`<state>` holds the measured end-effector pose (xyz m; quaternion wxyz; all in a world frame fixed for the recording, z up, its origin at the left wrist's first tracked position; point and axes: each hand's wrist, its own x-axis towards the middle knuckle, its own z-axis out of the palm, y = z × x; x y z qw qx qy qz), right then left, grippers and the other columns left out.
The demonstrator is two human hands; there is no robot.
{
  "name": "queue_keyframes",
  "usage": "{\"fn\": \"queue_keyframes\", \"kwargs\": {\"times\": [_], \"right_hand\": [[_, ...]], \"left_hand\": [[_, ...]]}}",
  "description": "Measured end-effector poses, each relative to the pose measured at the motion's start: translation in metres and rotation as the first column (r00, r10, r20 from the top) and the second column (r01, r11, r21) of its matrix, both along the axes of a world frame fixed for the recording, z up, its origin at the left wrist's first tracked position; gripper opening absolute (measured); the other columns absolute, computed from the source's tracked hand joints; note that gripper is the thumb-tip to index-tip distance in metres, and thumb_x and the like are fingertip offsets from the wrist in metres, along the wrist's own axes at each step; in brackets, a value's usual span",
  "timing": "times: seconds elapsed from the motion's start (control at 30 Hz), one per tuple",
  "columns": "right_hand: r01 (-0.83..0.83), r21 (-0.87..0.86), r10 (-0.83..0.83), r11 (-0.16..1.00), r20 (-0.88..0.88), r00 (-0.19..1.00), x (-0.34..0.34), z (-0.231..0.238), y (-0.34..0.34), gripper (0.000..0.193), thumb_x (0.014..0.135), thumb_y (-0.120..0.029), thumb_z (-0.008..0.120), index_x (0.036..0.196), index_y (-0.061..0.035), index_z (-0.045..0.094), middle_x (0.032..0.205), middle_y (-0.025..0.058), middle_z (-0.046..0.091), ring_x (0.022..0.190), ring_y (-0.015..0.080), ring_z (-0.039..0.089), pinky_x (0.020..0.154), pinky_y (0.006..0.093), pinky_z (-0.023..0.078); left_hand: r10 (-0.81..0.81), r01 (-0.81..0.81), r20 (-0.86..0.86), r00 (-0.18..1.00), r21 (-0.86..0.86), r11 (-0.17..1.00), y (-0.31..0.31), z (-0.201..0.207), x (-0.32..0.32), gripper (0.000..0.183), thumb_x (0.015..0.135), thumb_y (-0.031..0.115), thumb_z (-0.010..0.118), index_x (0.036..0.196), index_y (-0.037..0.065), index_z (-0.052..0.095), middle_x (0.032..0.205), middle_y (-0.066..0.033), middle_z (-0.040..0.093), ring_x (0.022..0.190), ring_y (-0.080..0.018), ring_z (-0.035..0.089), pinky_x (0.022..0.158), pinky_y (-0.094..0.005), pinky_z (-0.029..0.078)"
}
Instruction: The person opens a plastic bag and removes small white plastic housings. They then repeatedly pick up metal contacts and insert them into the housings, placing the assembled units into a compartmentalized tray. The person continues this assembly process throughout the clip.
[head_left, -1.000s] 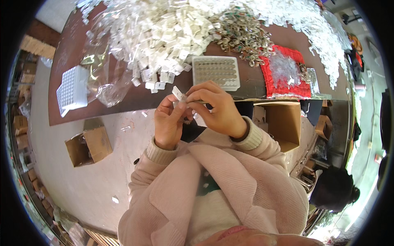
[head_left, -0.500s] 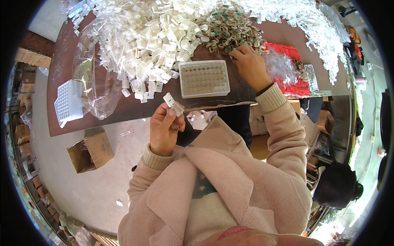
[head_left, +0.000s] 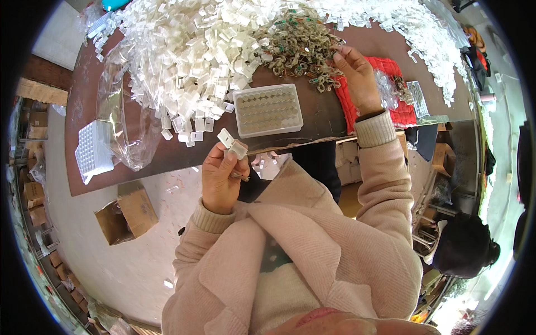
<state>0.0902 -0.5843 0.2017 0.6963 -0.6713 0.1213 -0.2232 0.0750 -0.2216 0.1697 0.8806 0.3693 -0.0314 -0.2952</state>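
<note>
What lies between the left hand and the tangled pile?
Head view: a translucent tray of round pieces stands on the table between the left hand and that tangled pile.

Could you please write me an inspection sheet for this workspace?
Surface: brown tabletop, heavily covered toward its far side.
Work things: small white plastic piece; tangled heap of small brownish parts; pile of whitish plastic pieces beside it; clear box holding rows of round pieces.
Clutter: clear plastic film, white dimpled tray, red cloth bearing clear bits.
Hands: left hand pinches the white piece; right hand is at the tangled heap's right edge, grip unclear.
Cables: nothing seen that is clearly one.
Surroundings: open cardboard box on the floor.
</note>
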Motion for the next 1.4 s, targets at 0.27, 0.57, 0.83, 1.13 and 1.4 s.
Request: {"fn": "queue_keyframes", "kwargs": {"times": [0.27,0.57,0.83,1.13,1.4], "right_hand": [[-0.174,0.128,0.174,0.976,0.01,0.985,-0.038,0.022,0.073,0.023,0.097,-0.002,0.062,0.119,0.0006,0.067,0.092,0.0038,0.068,0.076,0.0087,0.059,0.067,0.0231,0.049],[-0.064,-0.759,0.234,0.648,0.119,0.965,-0.061,0.032,0.162,0.031,0.078,0.002,0.075,0.108,-0.0043,0.07,0.096,0.0085,0.069,0.084,0.028,0.062,0.077,0.0365,0.052],[-0.047,-0.748,0.225,0.662,0.138,0.964,-0.063,0.023,0.169,0.028,0.077,-0.001,0.078,0.104,-0.002,0.069,0.093,0.009,0.069,0.083,0.0279,0.063,0.075,0.0369,0.052],[-0.117,-0.456,0.145,0.882,0.026,0.989,-0.07,0.032,0.182,0.026,0.077,0.003,0.077,0.102,-0.0047,0.073,0.092,0.0093,0.071,0.081,0.0255,0.066,0.071,0.0322,0.055],[-0.122,-0.551,0.211,0.826,0.1,0.972,-0.066,0.031,0.19,0.023,0.078,0.004,0.077,0.099,-0.0053,0.074,0.086,0.0076,0.07,0.078,0.0217,0.066,0.064,0.0299,0.053]], "left_hand": [[-0.092,0.092,0.015,0.996,-0.026,0.995,-0.015,0.014,0.005,0.024,0.098,0.011,0.063,0.117,-0.003,0.061,0.099,-0.0101,0.065,0.07,-0.0112,0.058,0.059,-0.0245,0.047],[-0.057,0.064,0.077,0.995,-0.095,0.993,-0.019,0.02,0.001,0.02,0.094,0.0,0.065,0.114,-0.002,0.062,0.105,-0.0134,0.069,0.075,-0.0152,0.065,0.063,-0.0277,0.055],[0.121,-0.113,0.202,0.972,-0.052,0.992,-0.02,0.015,-0.01,0.028,0.092,0.001,0.07,0.119,-0.001,0.062,0.103,-0.0117,0.069,0.078,-0.0138,0.066,0.063,-0.026,0.055],[0.172,-0.17,0.075,0.982,-0.04,0.985,-0.013,0.004,-0.007,0.026,0.09,-0.007,0.067,0.114,0.0,0.064,0.1,-0.012,0.07,0.066,-0.0095,0.059,0.053,-0.0217,0.047],[0.256,-0.265,0.266,0.929,-0.001,0.964,-0.013,0.004,-0.007,0.027,0.083,-0.012,0.072,0.109,-0.004,0.068,0.086,-0.0074,0.07,0.063,-0.0056,0.055,0.053,-0.019,0.044]]}}
